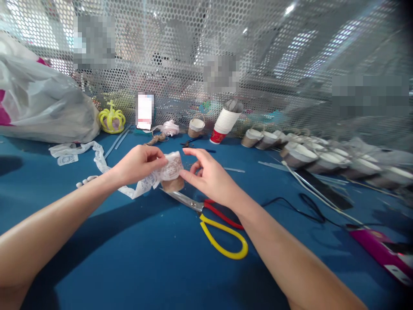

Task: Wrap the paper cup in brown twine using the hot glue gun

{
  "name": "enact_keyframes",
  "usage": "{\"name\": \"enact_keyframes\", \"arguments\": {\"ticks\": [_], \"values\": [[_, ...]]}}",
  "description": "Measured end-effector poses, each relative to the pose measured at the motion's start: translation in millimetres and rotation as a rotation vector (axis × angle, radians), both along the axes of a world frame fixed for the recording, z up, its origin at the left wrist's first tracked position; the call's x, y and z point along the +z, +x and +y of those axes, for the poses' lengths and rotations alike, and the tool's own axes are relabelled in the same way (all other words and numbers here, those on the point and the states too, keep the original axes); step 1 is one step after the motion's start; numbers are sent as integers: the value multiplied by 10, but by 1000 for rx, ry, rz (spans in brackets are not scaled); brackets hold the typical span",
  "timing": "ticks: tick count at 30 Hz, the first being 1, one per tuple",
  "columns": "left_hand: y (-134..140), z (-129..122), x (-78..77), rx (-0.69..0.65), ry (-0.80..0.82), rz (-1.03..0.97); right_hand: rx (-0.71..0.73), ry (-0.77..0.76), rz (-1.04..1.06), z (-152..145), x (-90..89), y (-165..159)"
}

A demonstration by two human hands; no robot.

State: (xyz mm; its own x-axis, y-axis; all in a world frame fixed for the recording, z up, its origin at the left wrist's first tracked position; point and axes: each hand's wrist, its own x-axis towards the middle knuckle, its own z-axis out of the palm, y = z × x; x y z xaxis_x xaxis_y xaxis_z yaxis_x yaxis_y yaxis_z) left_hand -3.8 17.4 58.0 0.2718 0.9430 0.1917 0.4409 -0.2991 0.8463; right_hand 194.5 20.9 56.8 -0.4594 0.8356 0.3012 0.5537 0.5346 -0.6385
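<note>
A small brown cup [173, 185] stands on the blue table with white lace ribbon [171, 167] around its upper part. My left hand [142, 161] pinches the lace at the cup's left side between thumb and fingers. From there the loose lace strip [142, 187] trails left across the table. On the other side, my right hand [206, 172] has its thumb tip against the lace, its index finger stretched out apart from the thumb and other fingers curled. Large scissors [193, 205] with red and yellow handles lie just in front of the cup, blade tips near its base.
Several lace-rimmed cups [300, 155] line the right. A purple device [377, 245] with a cord lies front right. Behind are a paper cup stack [226, 122], a finished-looking cup [196, 127], a phone [145, 111], a yellow crown [111, 118] and a plastic bag [48, 101].
</note>
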Motion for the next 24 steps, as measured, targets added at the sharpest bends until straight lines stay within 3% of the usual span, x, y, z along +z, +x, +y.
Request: {"name": "enact_keyframes", "arguments": {"ticks": [4, 9, 14, 19, 24], "values": [[-29, 77, -56, 159, -31, -277, -66, -128, 20, 90, -130, -23], [-10, 80, -101, 96, -80, -381, 1, -157, 99, 164, -239, -43], [-12, 80, -100, 140, -126, -373, -164, 84, -205, 183, -225, -49], [10, 78, -54, 62, -222, -697, -53, 340, -412, 211, -274, -32], [-65, 116, 66, 230, -61, -967, 62, 317, -354, 237, -324, -16]]}}
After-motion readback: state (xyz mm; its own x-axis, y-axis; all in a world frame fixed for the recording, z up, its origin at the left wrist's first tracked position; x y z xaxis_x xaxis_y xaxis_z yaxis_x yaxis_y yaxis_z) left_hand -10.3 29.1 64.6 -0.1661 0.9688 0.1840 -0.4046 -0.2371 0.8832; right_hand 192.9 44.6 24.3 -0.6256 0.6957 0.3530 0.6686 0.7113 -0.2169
